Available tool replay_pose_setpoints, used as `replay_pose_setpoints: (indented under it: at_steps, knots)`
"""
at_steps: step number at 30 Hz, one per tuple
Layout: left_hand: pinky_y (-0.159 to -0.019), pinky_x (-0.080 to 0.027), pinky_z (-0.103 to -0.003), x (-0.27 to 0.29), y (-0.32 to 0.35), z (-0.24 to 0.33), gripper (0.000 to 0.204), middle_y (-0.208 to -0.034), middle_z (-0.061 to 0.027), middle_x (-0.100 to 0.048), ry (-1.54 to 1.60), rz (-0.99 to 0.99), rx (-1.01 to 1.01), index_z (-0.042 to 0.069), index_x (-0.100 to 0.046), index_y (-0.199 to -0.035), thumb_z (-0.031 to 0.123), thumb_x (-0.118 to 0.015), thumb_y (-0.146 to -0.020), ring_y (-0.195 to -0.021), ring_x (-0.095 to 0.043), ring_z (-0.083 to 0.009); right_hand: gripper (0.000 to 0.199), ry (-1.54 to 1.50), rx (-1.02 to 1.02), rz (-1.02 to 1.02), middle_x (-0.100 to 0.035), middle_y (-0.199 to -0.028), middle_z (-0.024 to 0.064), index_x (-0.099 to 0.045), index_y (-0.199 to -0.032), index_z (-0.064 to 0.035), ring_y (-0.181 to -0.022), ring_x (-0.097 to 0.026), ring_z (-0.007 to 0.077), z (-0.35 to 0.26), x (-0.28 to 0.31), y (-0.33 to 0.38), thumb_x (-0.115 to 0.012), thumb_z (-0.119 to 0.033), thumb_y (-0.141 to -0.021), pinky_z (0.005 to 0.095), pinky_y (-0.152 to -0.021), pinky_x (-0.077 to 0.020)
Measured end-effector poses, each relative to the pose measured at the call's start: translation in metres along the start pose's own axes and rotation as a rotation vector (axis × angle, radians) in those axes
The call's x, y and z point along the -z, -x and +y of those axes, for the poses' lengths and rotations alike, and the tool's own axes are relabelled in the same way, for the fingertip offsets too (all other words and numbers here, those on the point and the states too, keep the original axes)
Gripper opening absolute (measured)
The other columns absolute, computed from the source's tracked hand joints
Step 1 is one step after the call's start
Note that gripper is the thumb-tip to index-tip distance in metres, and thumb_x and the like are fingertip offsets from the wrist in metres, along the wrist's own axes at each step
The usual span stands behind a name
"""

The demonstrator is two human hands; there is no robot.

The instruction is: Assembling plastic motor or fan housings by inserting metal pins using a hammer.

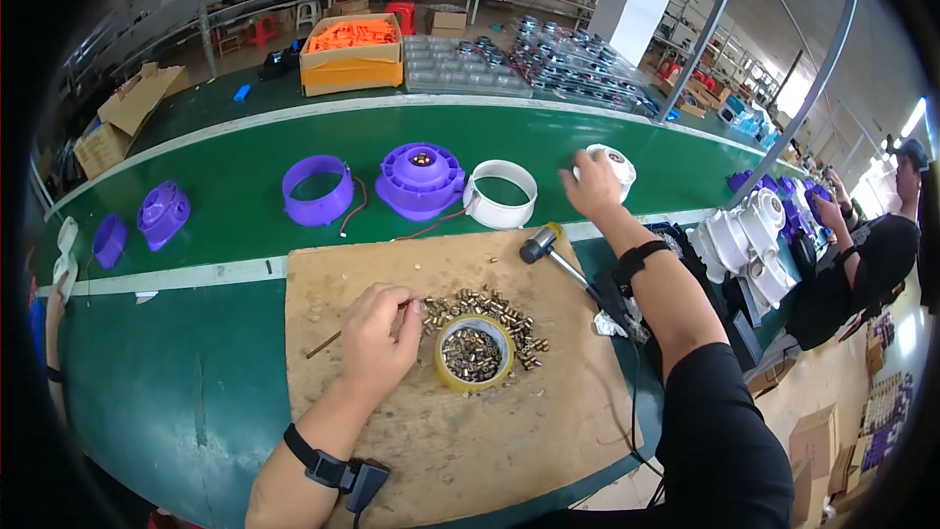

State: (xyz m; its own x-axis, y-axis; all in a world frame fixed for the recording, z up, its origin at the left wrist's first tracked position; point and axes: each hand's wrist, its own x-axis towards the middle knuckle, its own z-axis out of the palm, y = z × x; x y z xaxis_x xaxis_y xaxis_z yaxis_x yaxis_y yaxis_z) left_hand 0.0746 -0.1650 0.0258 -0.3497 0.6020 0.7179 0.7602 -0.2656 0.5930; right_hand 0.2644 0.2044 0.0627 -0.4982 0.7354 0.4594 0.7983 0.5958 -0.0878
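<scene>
My left hand (377, 341) is closed round a thin brown rod (323, 344), over the brown board (343, 451). Small brass-coloured metal pieces (529, 343) lie heaped to its right, around a yellow tape roll (440, 358) with small metal parts inside its ring. Out on the green conveyor belt, my right hand (593, 188) grips the left side of a white round housing (621, 168). To the left of that hand stand a white ring (529, 198), a purple housing (421, 186) with a brass-coloured centre, and a purple ring (318, 209) with a red wire.
A hammer (563, 264) lies at the board's upper right. White housings (749, 230) are piled at the right, near another person (862, 264). More purple parts (164, 214) sit on the belt's left. Beyond stand a box of orange pieces (352, 69) and clear trays (460, 78).
</scene>
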Motion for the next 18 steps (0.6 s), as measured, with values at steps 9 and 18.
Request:
replay_pose_setpoints:
  at_steps: [9,18]
  knots:
    - [-0.069,-0.053,-0.039,-0.002,0.000,0.000,0.011,-0.088,-0.0149,-0.067,0.058,0.000,0.018,0.000,-0.063,-0.092,-0.003,-0.068,-0.082,-0.079,-0.066,-0.0327,0.033,0.010,0.273,-0.334,-0.066,-0.110,0.0149,-0.073,-0.102,-0.0092,-0.107,-0.064,0.0346,-0.027,0.017,0.004,-0.069,-0.039,-0.089,0.0458,-0.089,-0.0538]
    - [-0.068,-0.053,-0.040,-0.002,0.002,-0.005,0.012,-0.088,-0.0135,-0.067,0.049,-0.008,0.018,0.002,-0.064,-0.093,-0.001,-0.069,-0.082,-0.077,-0.067,-0.0311,0.027,0.209,-0.339,-0.239,-0.070,-0.116,0.0181,-0.070,-0.115,-0.0096,-0.114,-0.066,0.0353,0.056,-0.010,-0.021,-0.068,-0.017,-0.088,0.0442,-0.096,-0.0528]
